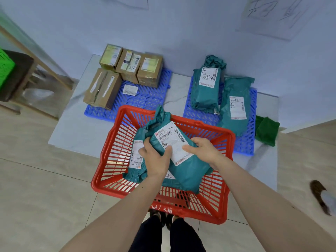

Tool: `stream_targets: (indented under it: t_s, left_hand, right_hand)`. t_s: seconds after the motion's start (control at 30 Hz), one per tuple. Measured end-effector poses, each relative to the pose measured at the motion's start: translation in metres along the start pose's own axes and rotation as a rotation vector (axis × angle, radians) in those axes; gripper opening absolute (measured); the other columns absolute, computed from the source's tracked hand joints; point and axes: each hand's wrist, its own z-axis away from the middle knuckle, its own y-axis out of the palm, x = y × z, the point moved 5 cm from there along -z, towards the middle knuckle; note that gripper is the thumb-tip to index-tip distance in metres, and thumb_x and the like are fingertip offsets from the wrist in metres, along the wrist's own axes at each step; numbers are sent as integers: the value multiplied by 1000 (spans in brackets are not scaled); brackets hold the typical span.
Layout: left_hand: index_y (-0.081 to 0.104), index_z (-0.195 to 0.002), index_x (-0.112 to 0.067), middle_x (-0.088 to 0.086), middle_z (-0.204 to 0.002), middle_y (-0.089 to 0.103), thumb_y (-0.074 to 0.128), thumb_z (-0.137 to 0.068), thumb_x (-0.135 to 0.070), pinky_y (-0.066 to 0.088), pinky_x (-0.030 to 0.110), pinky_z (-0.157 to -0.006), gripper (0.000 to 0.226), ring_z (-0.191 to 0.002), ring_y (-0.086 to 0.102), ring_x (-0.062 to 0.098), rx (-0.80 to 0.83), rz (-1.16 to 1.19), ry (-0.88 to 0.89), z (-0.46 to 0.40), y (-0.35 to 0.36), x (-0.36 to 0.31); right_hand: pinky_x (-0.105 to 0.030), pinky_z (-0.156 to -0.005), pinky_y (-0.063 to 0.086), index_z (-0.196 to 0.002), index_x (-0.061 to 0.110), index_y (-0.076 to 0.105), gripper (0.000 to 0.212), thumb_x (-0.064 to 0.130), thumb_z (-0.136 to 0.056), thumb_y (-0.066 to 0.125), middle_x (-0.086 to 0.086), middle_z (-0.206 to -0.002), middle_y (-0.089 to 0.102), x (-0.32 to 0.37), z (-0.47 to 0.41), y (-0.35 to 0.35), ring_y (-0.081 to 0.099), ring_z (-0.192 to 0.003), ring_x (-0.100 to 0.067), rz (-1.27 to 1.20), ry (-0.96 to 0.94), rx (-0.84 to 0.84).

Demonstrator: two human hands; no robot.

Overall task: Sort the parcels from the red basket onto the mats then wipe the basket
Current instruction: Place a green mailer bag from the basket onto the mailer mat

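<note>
Head view, two hands' grip on one teal parcel (181,157), another beneath, red basket (112,148), four boxes, two bags on mats.

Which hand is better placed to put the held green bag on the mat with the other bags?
The right hand. It holds the green bag on the side nearer the right mat, where two bags already lie. The left hand would have to cross over the red basket.
</note>
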Motion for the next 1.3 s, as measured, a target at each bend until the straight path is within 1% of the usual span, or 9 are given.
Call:
stream_targets:
  t_s: [0.17, 0.33, 0.47, 0.53, 0.57, 0.63, 0.87, 1.07, 1.3]
  left_hand:
    - [19, -152, -29, -4, -124, 23, 74, -84, -31, 31, 23, -97, 87, -104, 34, 7, -32, 54, 144, 16, -7, -33]
    - [6, -156, -24, -7, -132, 26, 74, -84, -25, 21, 13, -98, 99, -102, 23, -16, 16, 109, 268, 13, 1, -65]
    - [0, -155, -24, 2, -153, 35, 75, -80, -39, 32, 35, -115, 108, -137, 37, 14, 104, 137, 218, 7, 20, -77]
    - [9, -154, -20, -2, -142, 48, 72, -85, -36, 43, 17, -101, 95, -130, 48, 17, 180, 150, 193, 10, 34, -83]
    - [18, -151, -18, -5, -133, 53, 70, -89, -30, 42, 3, -86, 83, -123, 52, 15, 216, 157, 200, 13, 42, -88]
    - [29, -145, -20, -13, -119, 54, 66, -92, -26, 37, -6, -66, 64, -111, 55, 10, 266, 144, 216, 18, 58, -100]
    - [40, -136, -22, -11, -118, 61, 68, -87, -44, 50, 32, -94, 60, -109, 61, 12, 289, 146, 196, 0, 131, -137]
    - [44, -133, -20, -12, -115, 60, 65, -89, -43, 48, 30, -93, 54, -108, 61, 12, 314, 141, 185, -15, 200, -181]
    - [44, -126, -24, -1, -125, 62, 68, -82, -23, 49, 41, -100, 51, -110, 61, 18, 488, 11, 118, -61, 269, -188]
  right_hand:
    - [-25, -63, 57, -93, 11, 69, 5, 15, -90, 70, -4, -85, 74, 14, 20, -8, 68, -72, -17, -214, -11, 11]
    - [-39, -86, 57, -109, 4, 68, 21, 16, -91, 69, -12, -104, 75, 28, 30, -25, 70, -91, -25, -350, -34, -74]
    - [-45, -91, 57, -102, 13, 70, 12, 19, -91, 69, -11, -103, 75, 31, 35, -42, 72, -96, -29, -446, -28, -154]
    - [-48, -92, 56, -104, 11, 69, 17, 21, -91, 70, -12, -104, 76, 32, 36, -53, 72, -97, -29, -507, -20, -189]
    - [-48, -93, 56, -106, 10, 69, 21, 23, -90, 71, -12, -104, 75, 32, 35, -59, 72, -99, -30, -531, -16, -207]
    - [-48, -92, 56, -108, 9, 69, 23, 25, -91, 70, -12, -106, 75, 33, 35, -74, 71, -100, -31, -563, -25, -241]
    - [-42, -94, 56, -109, 23, 66, 17, 29, -93, 67, -1, -110, 74, 28, 24, -145, 71, -100, -19, -547, -118, -255]
    - [-37, -96, 54, -126, 34, 52, 51, 41, -82, 76, 10, -121, 68, 21, -2, -212, 68, -108, -11, -512, -164, -210]
    - [-42, -93, 56, -126, 28, 51, 45, 34, -87, 73, 5, -121, 67, -13, -59, -253, 68, -106, -16, -576, -84, -305]
